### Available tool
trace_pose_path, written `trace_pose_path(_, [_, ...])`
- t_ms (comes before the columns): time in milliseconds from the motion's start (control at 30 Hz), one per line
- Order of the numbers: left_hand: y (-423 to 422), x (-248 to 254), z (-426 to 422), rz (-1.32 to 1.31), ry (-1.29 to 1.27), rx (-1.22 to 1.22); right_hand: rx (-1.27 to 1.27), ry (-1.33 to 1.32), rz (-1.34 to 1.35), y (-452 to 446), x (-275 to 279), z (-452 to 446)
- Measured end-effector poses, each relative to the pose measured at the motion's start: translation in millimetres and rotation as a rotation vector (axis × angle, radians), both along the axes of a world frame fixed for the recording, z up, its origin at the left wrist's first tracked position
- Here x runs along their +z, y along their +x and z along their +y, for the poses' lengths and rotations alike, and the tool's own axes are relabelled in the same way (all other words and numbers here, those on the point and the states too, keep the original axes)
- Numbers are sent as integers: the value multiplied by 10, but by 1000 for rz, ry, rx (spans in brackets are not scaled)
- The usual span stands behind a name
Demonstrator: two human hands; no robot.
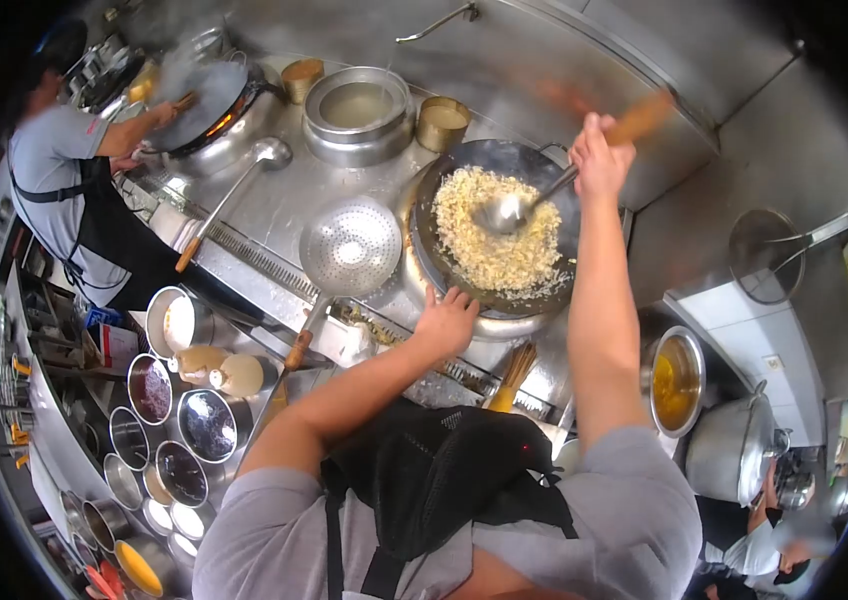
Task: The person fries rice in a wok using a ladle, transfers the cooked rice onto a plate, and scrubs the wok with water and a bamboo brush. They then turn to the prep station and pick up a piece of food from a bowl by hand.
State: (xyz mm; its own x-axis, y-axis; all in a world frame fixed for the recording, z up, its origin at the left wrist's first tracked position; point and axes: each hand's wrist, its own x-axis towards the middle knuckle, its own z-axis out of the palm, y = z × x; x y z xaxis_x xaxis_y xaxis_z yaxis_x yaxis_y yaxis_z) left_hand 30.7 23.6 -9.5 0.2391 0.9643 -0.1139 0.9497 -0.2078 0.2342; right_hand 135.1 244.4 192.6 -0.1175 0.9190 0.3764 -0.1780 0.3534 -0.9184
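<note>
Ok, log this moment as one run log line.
right fingers: grip wooden-handled metal ladle | ladle bowl: in grainy yellow-white food | left fingers: at near rim of round black metal wok

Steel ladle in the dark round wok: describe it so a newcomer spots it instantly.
Start at the big dark round wok holding pale yellow grainy food. The steel ladle dips into that food, handle in the right hand. Unlike the second steel ladle, lying farther left, this one is held.
</note>
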Motion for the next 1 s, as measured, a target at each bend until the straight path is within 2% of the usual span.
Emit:
trace_pose_path(33, [1,112,156,-8,-1,5,33,114,207,-15,-240,-3])
trace_pose_path(67, [-7,237,344,-43,-156,13,64,223,416,-41,-540,3])
trace_pose_path(100, [-1,282,411,-81,-313,16,-27,216,295,-84,-923,45])
trace_pose_path(133, [-9,174,427,-89,-308,21,-19,220,289,-54,-853,25])
trace_pose_path(200, [-135,-173,452,-186,-65,-53,-22,-100,141,44,-571,11])
trace_pose_path(233, [-129,-294,310,-263,83,-79,-74,-138,118,100,-221,-135])
trace_pose_path(267, [-162,-190,134,-264,88,-81,-128,-97,83,211,150,-265])
trace_pose_path(333, [-231,411,-332,-274,202,-158,-110,-17,85,579,883,-563])
trace_pose_path(367, [-271,753,-567,-325,134,-191,79,34,185,750,1214,-784])
trace_pose_path(400, [-298,963,-729,-373,68,-223,103,90,253,796,1461,-1038])
trace_pose_path(433, [-292,940,-783,-419,165,-261,103,171,210,849,1607,-1249])
trace_pose_path(500, [-237,854,-553,-399,115,-203,100,157,229,877,1451,-1269])
trace_pose_path(533, [-206,765,-376,-377,70,-143,106,133,215,853,1132,-1098])
trace_pose_path(567, [-152,534,-185,-405,80,-109,2,73,173,611,758,-983])
trace_pose_path(600, [-128,154,-89,-406,95,-118,-559,-190,-146,165,433,-1012])
trace_pose_path(633, [-92,-235,19,-363,133,-84,-367,-140,112,40,-323,-695])
trace_pose_path(667, [-68,-437,12,-324,161,-49,-243,-56,204,46,-567,-618])
trace_pose_path(700, [-129,-489,-179,-355,193,-104,-249,73,172,94,-542,-559])
trace_pose_path(733, [-232,-517,-412,-381,227,-160,-250,80,169,189,-361,-552])
trace_pose_path(800, [-455,-138,-911,-315,-126,-222,-236,281,157,286,300,-800])
trace_pose_path(867, [-524,28,-1114,-485,436,-317,-269,229,283,196,927,-1367])
trace_pose_path(900, [-488,314,-973,-370,218,-259,-148,292,257,377,974,-1439])
trace_pose_path(933, [-397,480,-743,-222,163,-208,-34,344,227,577,968,-1490])
trace_pose_path(967, [-357,591,-455,-370,124,-139,-96,285,243,505,892,-1545])
trace_pose_path(1000, [-308,572,-199,-391,109,-140,-260,179,198,417,629,-1371])
